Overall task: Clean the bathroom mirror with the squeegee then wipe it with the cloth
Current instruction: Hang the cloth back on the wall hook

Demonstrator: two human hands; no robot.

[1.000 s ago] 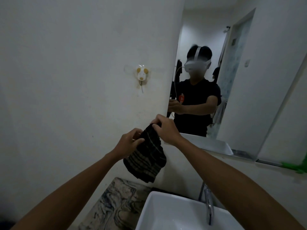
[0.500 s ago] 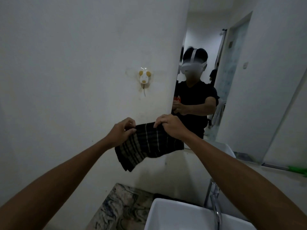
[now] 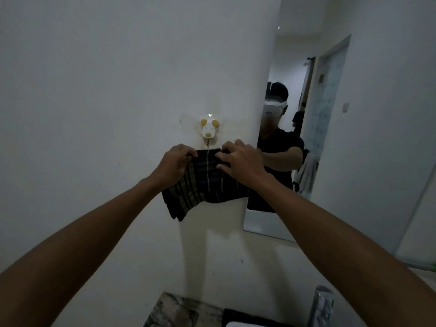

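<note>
A dark cloth (image 3: 200, 185) with pale stripes is stretched between my two hands against the white wall. My left hand (image 3: 175, 162) grips its upper left edge. My right hand (image 3: 240, 160) grips its upper right edge. The cloth's top edge sits just below a small dog-shaped wall hook (image 3: 208, 129), and its lower left corner hangs down. The mirror (image 3: 354, 138) fills the wall to the right of the cloth and shows a person's reflection. No squeegee is in view.
A chrome faucet (image 3: 322, 305) rises at the bottom right. A marbled countertop (image 3: 174, 312) lies at the bottom edge beside a sliver of white sink. A green object (image 3: 433, 267) peeks in at the right edge on the mirror ledge.
Both hands have lifted the cloth up and toward the wall hook, spreading it wider. The view has tilted upward, so the sink has mostly dropped out of sight.
</note>
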